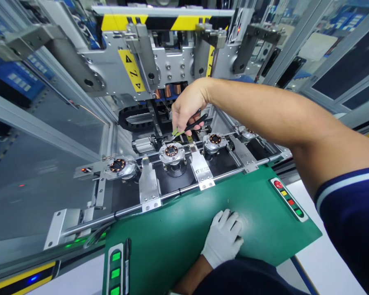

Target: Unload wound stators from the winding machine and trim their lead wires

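My bare right hand (188,107) reaches in from the right, wrist bent downward. Its fingers are wrapped round small pliers (197,122) with black and green handles. The metal tip of the pliers points down to the left, just above the rear edge of a round stator (171,151) with copper windings on a metal holder. I cannot tell whether the tip touches a wire there. My left hand (223,238), in a white glove, lies palm down on the green mat (184,229), fingers extended and holding nothing.
More wound stators sit in holders at the left (117,165) and right (215,139). Metal plates (202,167) stand between holders along a front rail (178,191). Button panels (289,200) and a black pen (127,262) lie on the mat. A striped machine head (166,22) overhangs.
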The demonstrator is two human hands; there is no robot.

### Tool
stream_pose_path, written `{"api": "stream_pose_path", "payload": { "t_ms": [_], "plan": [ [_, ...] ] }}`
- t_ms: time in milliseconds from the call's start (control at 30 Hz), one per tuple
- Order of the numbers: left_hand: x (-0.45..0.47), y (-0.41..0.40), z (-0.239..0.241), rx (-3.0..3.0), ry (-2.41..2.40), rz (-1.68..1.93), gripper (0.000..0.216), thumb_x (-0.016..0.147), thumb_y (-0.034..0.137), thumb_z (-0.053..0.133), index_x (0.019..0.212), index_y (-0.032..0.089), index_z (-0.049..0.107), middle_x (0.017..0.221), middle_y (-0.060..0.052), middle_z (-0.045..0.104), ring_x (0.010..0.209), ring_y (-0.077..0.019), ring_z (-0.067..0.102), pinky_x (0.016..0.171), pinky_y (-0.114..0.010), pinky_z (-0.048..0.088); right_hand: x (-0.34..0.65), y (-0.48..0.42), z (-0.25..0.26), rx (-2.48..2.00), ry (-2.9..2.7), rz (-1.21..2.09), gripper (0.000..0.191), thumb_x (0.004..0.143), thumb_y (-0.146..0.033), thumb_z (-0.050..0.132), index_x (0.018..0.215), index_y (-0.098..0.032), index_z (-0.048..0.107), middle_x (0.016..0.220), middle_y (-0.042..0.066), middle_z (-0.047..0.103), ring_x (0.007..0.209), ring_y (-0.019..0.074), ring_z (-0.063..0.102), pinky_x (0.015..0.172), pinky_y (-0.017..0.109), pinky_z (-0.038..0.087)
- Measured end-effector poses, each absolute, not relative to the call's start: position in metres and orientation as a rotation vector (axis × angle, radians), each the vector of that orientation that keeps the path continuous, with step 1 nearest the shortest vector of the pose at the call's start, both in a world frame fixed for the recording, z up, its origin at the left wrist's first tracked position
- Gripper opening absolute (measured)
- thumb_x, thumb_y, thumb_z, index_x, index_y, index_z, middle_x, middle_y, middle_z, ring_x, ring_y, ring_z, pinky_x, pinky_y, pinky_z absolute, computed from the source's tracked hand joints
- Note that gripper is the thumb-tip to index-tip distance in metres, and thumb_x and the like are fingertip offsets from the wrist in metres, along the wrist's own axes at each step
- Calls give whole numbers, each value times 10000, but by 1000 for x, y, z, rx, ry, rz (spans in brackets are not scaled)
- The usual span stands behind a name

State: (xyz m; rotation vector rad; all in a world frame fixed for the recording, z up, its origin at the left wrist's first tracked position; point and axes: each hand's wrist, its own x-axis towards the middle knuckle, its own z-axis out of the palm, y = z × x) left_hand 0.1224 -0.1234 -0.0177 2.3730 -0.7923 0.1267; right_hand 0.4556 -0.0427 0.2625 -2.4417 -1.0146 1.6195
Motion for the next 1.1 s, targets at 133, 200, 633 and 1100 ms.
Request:
{"api": "stream_pose_path", "payload": {
  "t_ms": [133, 200, 633, 1100],
  "plan": [
    [123, -124, -19, 2369, -791, 120, 361, 915, 451, 589, 1195, 228, 636, 1398, -31, 633, 1313, -261, 529, 1133, -429, 384, 445, -29, 281, -2536, -1203, 1693, 479, 974, -273, 567, 1299, 79, 582, 936, 101, 724, 1089, 358, 677, 833, 356, 582],
    [122, -124, -19, 2368, -792, 118, 358, 918, 445, 586, 1201, 230, 632, 1406, -28, 627, 1320, -261, 522, 1138, -429, 380, 438, -20, 283, -2608, -1227, 1765, 487, 990, -293, 548, 1280, 97, 582, 1045, 145, 711, 1112, 378, 666, 885, 415, 579],
    [121, -125, -21, 2358, -799, 166, 347, 951, 449, 536, 1192, 216, 624, 1414, -24, 620, 1326, -273, 524, 1142, -420, 374, 435, -1, 269, -2666, -1193, 1877, 473, 992, -282, 513, 1191, 138, 604, 1026, 147, 702, 1096, 389, 659, 867, 370, 568],
    [122, -121, -19, 2366, -759, 212, 312, 901, 446, 616, 1135, 243, 648, 1382, 7, 650, 1300, -257, 555, 1131, -416, 415, 467, -75, 308, -2470, -1082, 1717, 448, 941, -229, 551, 1264, 80, 582, 834, 99, 742, 631, 203, 726, 618, 345, 608]
  ]
}}
